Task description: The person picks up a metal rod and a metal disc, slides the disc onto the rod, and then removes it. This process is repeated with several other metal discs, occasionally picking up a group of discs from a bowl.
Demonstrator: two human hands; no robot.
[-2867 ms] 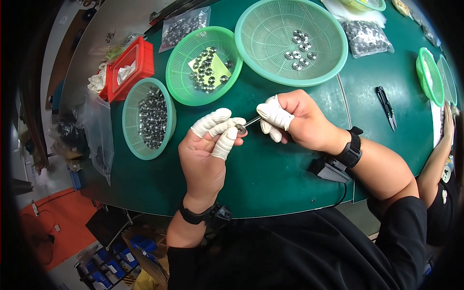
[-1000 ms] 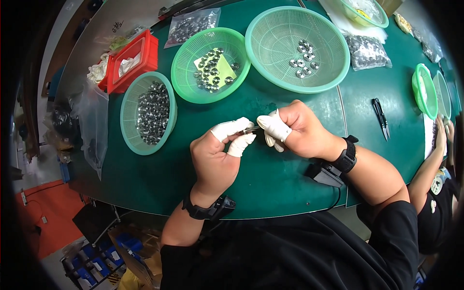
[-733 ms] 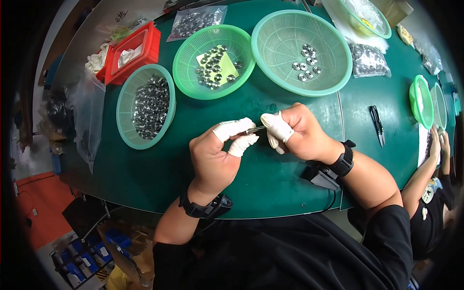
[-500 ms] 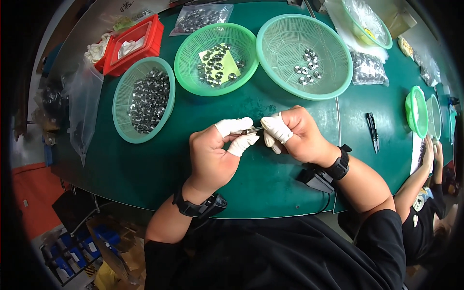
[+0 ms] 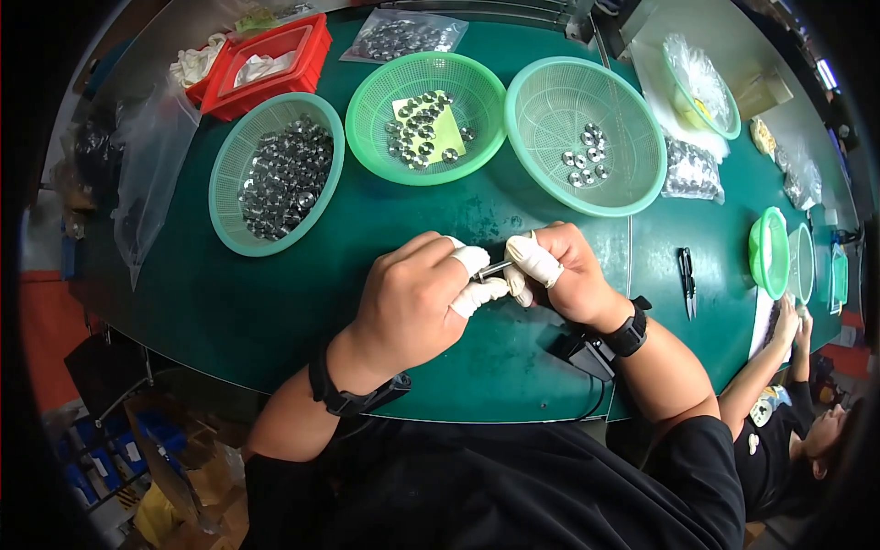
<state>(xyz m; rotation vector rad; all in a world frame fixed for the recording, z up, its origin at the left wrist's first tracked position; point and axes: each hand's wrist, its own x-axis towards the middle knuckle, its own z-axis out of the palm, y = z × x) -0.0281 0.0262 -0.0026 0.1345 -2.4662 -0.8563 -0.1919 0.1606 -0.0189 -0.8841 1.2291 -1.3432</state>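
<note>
My left hand and my right hand meet over the green table, both with white finger cots on thumb and forefinger. Between the fingertips they pinch a small thin metal part. Beyond the hands stand three green mesh baskets: the left basket is full of shiny metal pieces, the middle basket holds pieces on a yellow-green card, the right basket holds a few pieces.
A red tray with white cloth sits at the far left, bags of metal parts behind the baskets. Black snips lie to the right. A small black device with a cable sits under my right wrist. Another person works at right.
My hands have stayed joined on the small part. The view has shifted, so the baskets and hands sit a little lower and further right in the picture.
</note>
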